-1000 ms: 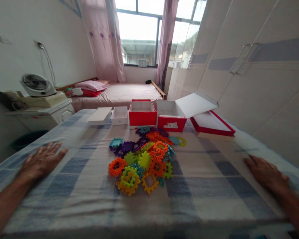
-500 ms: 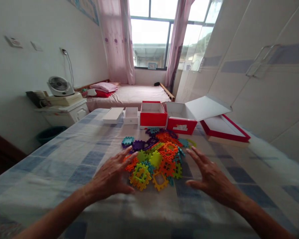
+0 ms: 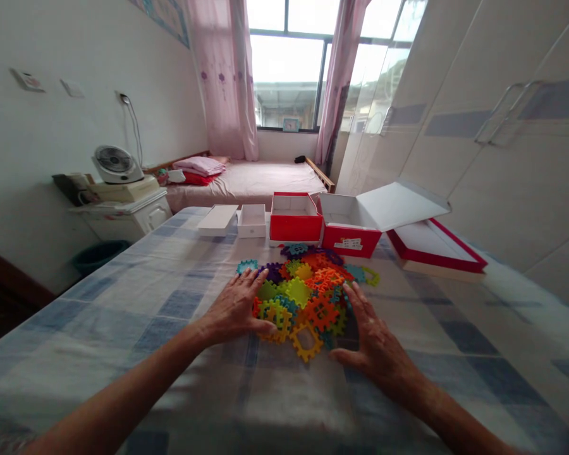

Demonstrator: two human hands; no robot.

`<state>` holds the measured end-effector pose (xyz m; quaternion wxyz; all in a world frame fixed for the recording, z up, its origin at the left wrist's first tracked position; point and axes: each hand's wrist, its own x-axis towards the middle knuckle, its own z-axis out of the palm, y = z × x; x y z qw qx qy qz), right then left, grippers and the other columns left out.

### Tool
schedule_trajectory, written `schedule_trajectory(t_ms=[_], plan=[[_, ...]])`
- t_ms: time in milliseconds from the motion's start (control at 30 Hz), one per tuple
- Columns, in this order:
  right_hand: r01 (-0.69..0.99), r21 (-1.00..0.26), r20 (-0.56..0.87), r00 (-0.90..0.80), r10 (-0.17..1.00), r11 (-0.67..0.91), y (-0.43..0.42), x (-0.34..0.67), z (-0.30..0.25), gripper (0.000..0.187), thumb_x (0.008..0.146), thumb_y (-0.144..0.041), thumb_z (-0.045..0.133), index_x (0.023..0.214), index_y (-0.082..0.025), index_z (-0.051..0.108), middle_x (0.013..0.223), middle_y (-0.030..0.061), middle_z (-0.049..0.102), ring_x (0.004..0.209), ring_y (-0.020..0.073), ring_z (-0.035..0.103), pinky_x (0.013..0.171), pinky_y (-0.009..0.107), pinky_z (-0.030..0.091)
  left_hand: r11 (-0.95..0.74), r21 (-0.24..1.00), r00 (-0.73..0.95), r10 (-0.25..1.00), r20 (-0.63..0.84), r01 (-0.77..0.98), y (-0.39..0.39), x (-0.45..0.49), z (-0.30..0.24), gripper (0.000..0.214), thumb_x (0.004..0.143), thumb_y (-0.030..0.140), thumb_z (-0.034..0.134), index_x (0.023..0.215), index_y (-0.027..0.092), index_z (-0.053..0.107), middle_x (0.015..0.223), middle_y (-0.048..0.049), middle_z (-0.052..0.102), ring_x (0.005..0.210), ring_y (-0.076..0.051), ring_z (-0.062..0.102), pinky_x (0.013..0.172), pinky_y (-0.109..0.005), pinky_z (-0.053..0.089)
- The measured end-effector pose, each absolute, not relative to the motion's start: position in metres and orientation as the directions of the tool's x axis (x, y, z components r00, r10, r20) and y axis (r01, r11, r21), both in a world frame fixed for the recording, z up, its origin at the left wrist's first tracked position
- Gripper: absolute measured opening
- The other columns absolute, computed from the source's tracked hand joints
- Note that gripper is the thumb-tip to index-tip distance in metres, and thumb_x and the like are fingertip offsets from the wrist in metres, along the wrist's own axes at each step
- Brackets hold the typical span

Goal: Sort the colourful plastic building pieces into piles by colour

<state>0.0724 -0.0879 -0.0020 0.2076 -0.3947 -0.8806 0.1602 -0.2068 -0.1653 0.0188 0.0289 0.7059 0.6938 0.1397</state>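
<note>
A heap of flat notched plastic building pieces (image 3: 298,292) in orange, green, yellow, purple and blue lies on the checked cloth in front of me. My left hand (image 3: 237,304) is open against the heap's left side, thumb near a yellow-green piece (image 3: 275,316) and fingers stretched forward. On the other side, my right hand (image 3: 377,338) is open with its fingers along the right edge, close to an orange window-like piece (image 3: 321,311). A yellow square frame (image 3: 306,342) lies at the near edge between the thumbs. Neither hand grips a piece; some pieces are hidden beneath others.
Behind the heap stand a white lid (image 3: 218,220), a small white box (image 3: 252,221), a red box (image 3: 296,226) and a larger red box (image 3: 351,240) with its flap raised. A red-rimmed tray (image 3: 437,248) sits at the right. A bed (image 3: 265,177) is beyond.
Both hands have moved inward against the heap, the left one to the right and the right one to the left. Pieces on the left side look pushed closer together.
</note>
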Motion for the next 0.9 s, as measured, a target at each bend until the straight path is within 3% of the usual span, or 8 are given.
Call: schedule_trajectory(t_ms=[100, 233, 300, 367, 533, 667, 767, 900], plan=[[0.631, -0.459, 0.228, -0.597, 0.769, 0.625, -0.096, 0.068, -0.008, 0.104, 0.061, -0.037, 0.07, 0.145, -0.027, 0.01, 0.152, 0.0088, 0.007, 0.138, 0.0286, 0.014, 0.107, 0.048, 0.025, -0.072, 0.341, 0.025, 0.99, 0.139, 0.937, -0.152, -0.204, 0.018, 0.106, 0.056, 0.057, 0.071, 0.142, 0.013, 0.025, 0.142, -0.0194, 0.035, 0.132, -0.036, 0.03, 0.106, -0.049, 0.026], [0.619, -0.493, 0.244, -0.576, 0.78, 0.611, -0.098, 0.056, -0.01, 0.096, 0.064, -0.034, 0.068, 0.144, -0.019, 0.017, 0.152, 0.012, 0.007, 0.139, 0.0268, 0.009, 0.11, 0.045, 0.021, -0.168, 0.545, 0.035, 0.968, 0.247, 0.822, -0.136, -0.184, 0.014, 0.093, 0.063, 0.041, 0.072, 0.141, 0.014, 0.028, 0.135, -0.0149, 0.044, 0.123, -0.028, 0.044, 0.103, -0.039, 0.036], [0.616, -0.506, 0.249, -0.566, 0.786, 0.604, -0.096, 0.051, -0.011, 0.093, 0.066, -0.032, 0.067, 0.144, -0.019, 0.018, 0.152, 0.0118, 0.008, 0.139, 0.0262, 0.008, 0.111, 0.045, 0.02, -0.228, 0.567, 0.051, 0.949, 0.311, 0.791, -0.131, -0.172, 0.012, 0.086, 0.066, 0.035, 0.071, 0.139, 0.014, 0.031, 0.136, -0.0145, 0.043, 0.124, -0.026, 0.042, 0.103, -0.038, 0.036], [0.617, -0.507, 0.261, -0.555, 0.79, 0.602, -0.094, 0.047, -0.014, 0.092, 0.066, -0.031, 0.066, 0.144, -0.018, 0.018, 0.151, 0.012, 0.009, 0.139, 0.0257, 0.009, 0.111, 0.044, 0.02, -0.285, 0.511, 0.085, 0.921, 0.379, 0.811, -0.126, -0.159, 0.013, 0.078, 0.068, 0.031, 0.069, 0.137, 0.015, 0.036, 0.137, -0.0143, 0.041, 0.125, -0.027, 0.04, 0.104, -0.041, 0.035], [0.659, -0.464, 0.267, -0.534, 0.802, 0.592, -0.093, 0.041, -0.019, 0.092, 0.065, -0.029, 0.067, 0.142, -0.007, 0.02, 0.149, 0.0188, 0.015, 0.139, 0.0254, 0.011, 0.111, 0.042, 0.02, -0.458, 0.241, 0.292, 0.812, 0.505, 0.856, -0.121, -0.125, 0.026, 0.045, 0.082, 0.022, 0.053, 0.127, 0.022, 0.049, 0.131, -0.0082, 0.05, 0.125, -0.024, 0.04, 0.108, -0.045, 0.028], [0.714, -0.43, 0.17, -0.537, 0.826, 0.553, -0.09, 0.058, -0.001, 0.092, 0.067, -0.047, 0.065, 0.141, -0.01, 0.025, 0.148, 0.0186, 0.02, 0.137, 0.0297, 0.017, 0.107, 0.05, 0.026, -0.489, 0.18, 0.351, 0.795, 0.495, 0.854, -0.124, -0.114, 0.038, 0.046, 0.079, 0.03, 0.058, 0.124, 0.024, 0.052, 0.133, -0.0073, 0.048, 0.131, -0.026, 0.033, 0.111, -0.048, 0.02], [0.73, -0.42, 0.203, -0.502, 0.84, 0.538, -0.071, 0.081, 0.016, 0.08, 0.076, -0.056, 0.051, 0.141, -0.015, 0.028, 0.148, 0.0136, 0.024, 0.137, 0.0269, 0.019, 0.106, 0.049, 0.026, -0.425, 0.236, 0.26, 0.818, 0.513, 0.874, -0.124, -0.13, 0.041, 0.049, 0.082, 0.041, 0.055, 0.127, 0.023, 0.049, 0.138, -0.0081, 0.043, 0.132, -0.025, 0.03, 0.11, -0.046, 0.023], [0.774, -0.477, 0.218, -0.354, 0.91, 0.416, -0.023, 0.095, 0.019, 0.076, 0.081, -0.059, 0.039, 0.139, -0.011, 0.031, 0.148, 0.0156, 0.024, 0.136, 0.0276, 0.02, 0.108, 0.048, 0.022, -0.114, 0.353, -0.081, 0.866, 0.493, 0.929, -0.11, -0.172, 0.035, 0.04, 0.093, 0.037, 0.033, 0.122, 0.019, 0.054, 0.135, -0.0092, 0.046, 0.129, -0.023, 0.037, 0.108, -0.043, 0.028]])
